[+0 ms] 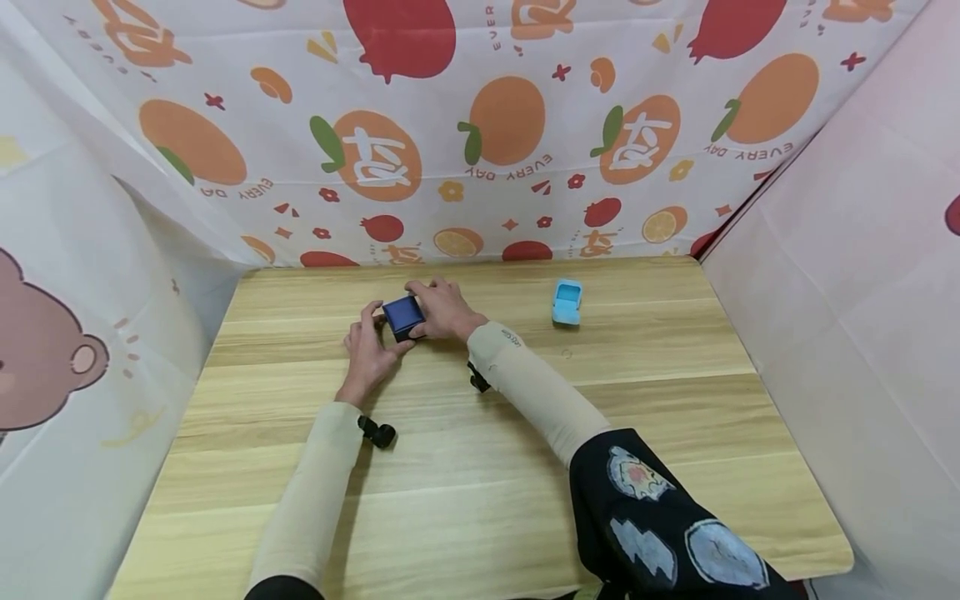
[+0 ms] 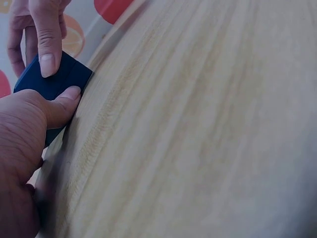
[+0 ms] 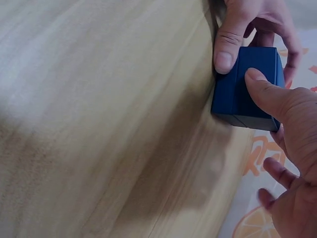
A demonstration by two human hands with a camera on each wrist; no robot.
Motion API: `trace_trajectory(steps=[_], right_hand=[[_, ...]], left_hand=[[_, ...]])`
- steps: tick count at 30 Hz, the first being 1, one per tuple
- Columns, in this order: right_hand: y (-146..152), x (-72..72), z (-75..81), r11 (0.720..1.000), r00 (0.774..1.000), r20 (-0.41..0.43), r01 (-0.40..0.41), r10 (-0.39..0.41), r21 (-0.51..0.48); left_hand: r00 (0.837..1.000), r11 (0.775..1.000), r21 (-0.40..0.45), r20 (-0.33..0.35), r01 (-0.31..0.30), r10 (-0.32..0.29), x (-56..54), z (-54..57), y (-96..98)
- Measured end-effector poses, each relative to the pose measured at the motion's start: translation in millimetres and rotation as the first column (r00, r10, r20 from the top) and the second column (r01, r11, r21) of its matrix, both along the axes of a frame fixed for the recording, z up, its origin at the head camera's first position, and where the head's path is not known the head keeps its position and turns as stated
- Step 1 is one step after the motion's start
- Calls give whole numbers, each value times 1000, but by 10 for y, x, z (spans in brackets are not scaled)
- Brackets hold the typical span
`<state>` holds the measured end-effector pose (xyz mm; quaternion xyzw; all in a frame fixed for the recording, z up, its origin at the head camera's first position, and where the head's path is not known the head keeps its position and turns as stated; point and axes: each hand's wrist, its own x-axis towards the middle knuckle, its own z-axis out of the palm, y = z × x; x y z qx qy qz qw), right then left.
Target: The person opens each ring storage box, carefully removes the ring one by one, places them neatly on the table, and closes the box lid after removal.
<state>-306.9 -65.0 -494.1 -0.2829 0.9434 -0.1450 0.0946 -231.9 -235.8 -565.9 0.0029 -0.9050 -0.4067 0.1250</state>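
A small dark blue jewelry box (image 1: 403, 314) stands closed near the back of the table, a seam running around its sides. My left hand (image 1: 367, 354) holds it from the left, and in the right wrist view that hand's thumb (image 3: 225, 60) presses low on the front face, by the seam. From the right, my right hand (image 1: 444, 311) grips the upper part; its thumb (image 3: 262, 87) lies on the same face above the seam. Fingers of both hands reach around behind the box and are partly hidden.
To the right, a light blue small box (image 1: 567, 302) stands with its lid open. A faint small ring (image 1: 566, 354) lies on the wooden table (image 1: 450, 500) in front of it. A fruit-print cloth (image 1: 495, 167) hangs along the back edge, with pale cloths at both sides.
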Motion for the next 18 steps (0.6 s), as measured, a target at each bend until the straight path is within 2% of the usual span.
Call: trace_trajectory(steps=[18], right_hand=[[10,-70,99,1000,996,85,-10,13,-28]], left_hand=[[999,999,31,48,-24,22,27,41,18]])
